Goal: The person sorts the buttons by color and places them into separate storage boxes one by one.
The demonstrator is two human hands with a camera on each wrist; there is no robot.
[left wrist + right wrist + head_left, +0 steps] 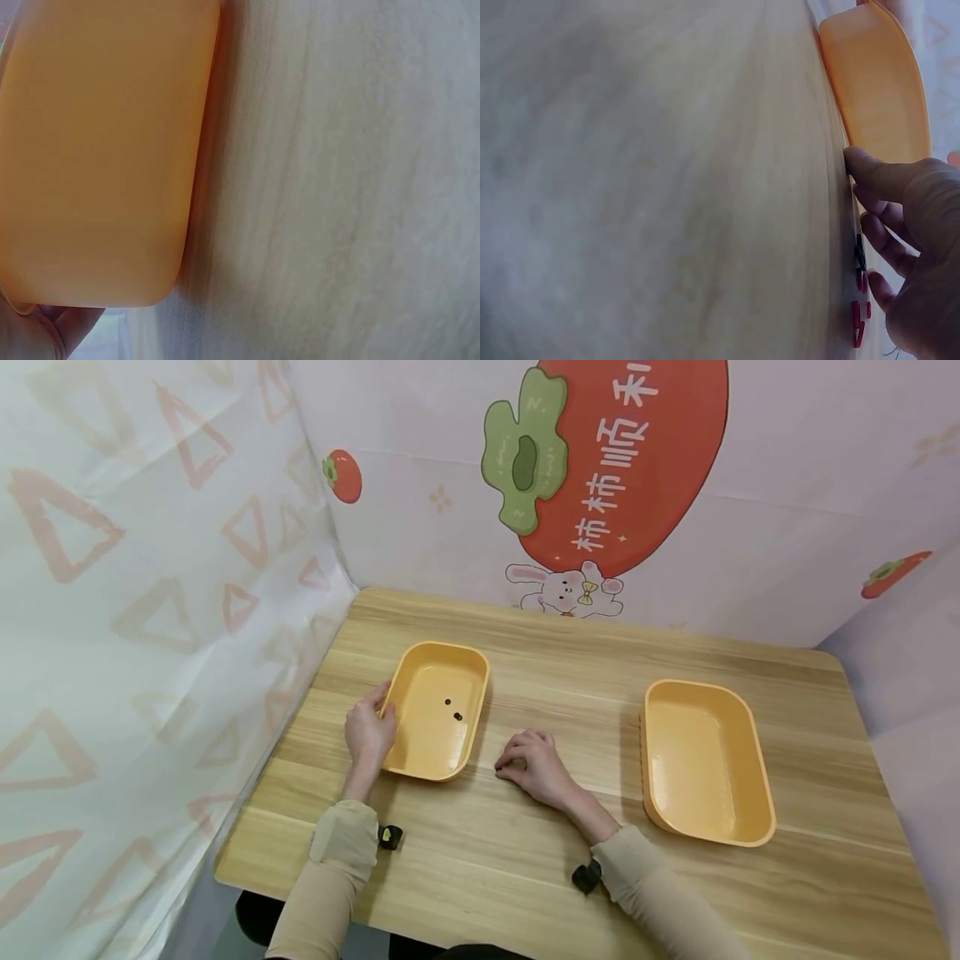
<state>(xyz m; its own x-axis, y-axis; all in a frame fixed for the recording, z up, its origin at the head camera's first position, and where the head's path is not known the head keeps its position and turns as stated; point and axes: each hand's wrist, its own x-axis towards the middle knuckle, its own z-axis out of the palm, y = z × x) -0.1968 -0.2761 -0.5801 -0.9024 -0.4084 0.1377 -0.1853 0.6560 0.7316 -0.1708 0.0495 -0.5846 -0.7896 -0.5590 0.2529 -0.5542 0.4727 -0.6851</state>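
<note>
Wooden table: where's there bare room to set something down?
The light wooden table is bare between the right hand and the light orange rectangular plastic bin at right, and along the table's back edge. Crowded: around the left hand, which grips the matching bin at left holding small black pieces.

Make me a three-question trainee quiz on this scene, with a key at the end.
1. Which hand grips the orange bin that has small dark pieces lying in it?
2. True or false: the right hand is outside every bin, down near the wooden table.
3. How many orange bins stand on the table in all?

Key:
1. The left hand, at the bin's side wall.
2. True; it is beside the bin with the pieces.
3. Two: that one and the other bin, over on the right-hand side.
</note>
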